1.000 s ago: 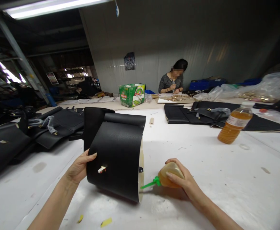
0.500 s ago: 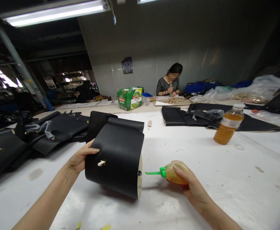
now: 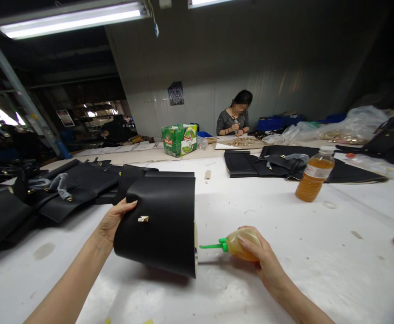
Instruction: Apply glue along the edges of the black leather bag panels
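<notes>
My left hand [image 3: 115, 220] grips the left edge of a black leather bag panel [image 3: 163, 216], thumb on its outer face and the other fingers hidden behind. The panel is curved over, with a small gold clasp [image 3: 143, 219] on its front and a pale lining just showing at the right edge. My right hand [image 3: 262, 252] is wrapped around a squeeze bottle [image 3: 242, 245] of amber liquid, likely glue. Its green nozzle [image 3: 212, 246] points left, a small gap from the panel's right edge.
More black bag pieces [image 3: 85, 184] lie at left, and others [image 3: 267, 164] at back right near a plastic bottle of amber liquid [image 3: 314, 175]. A green carton [image 3: 179, 140] stands at the back. Across the table sits a person [image 3: 233, 119] working with small parts.
The panel has turned slightly, so less of its pale inside shows. The squeeze bottle has shifted a little left in view, its nozzle still beside the panel's right edge.
</notes>
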Motion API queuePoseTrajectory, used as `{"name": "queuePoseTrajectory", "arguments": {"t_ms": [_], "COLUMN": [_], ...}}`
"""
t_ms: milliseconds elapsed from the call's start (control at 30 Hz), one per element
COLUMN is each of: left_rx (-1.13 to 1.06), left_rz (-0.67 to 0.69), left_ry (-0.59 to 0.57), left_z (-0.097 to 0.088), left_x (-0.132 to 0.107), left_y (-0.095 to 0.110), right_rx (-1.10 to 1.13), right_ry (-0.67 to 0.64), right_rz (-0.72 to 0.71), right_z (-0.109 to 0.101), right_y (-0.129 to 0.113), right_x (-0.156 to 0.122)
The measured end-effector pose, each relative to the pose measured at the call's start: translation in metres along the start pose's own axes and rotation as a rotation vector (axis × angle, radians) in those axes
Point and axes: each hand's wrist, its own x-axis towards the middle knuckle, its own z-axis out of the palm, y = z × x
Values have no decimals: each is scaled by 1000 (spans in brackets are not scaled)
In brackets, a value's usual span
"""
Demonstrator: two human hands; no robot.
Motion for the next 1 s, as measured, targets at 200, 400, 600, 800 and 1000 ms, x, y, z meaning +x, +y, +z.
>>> {"name": "queuePoseTrajectory", "arguments": {"t_ms": [200, 400, 600, 800, 1000], "left_rx": [-103, -122, -117, -41, 6], "left_rz": [56, 62, 34, 2, -14], "left_ry": [65, 148, 241, 296, 295], "left_z": [-15, -35, -46, -43, -48], "left_x": [-9, -30, -53, -76, -93], "left_y": [-12, -35, -48, -49, -54], "right_rx": [-181, -295, -393, -368, -457], "right_ry": [-32, -93, -158, -329, -213], "right_rz": [-102, -103, -103, -48, -132], "right_z": [10, 4, 0, -1, -4], "right_y": [4, 14, 13, 8, 8], "right_x": [-2, -7, -16, -25, -28]}}
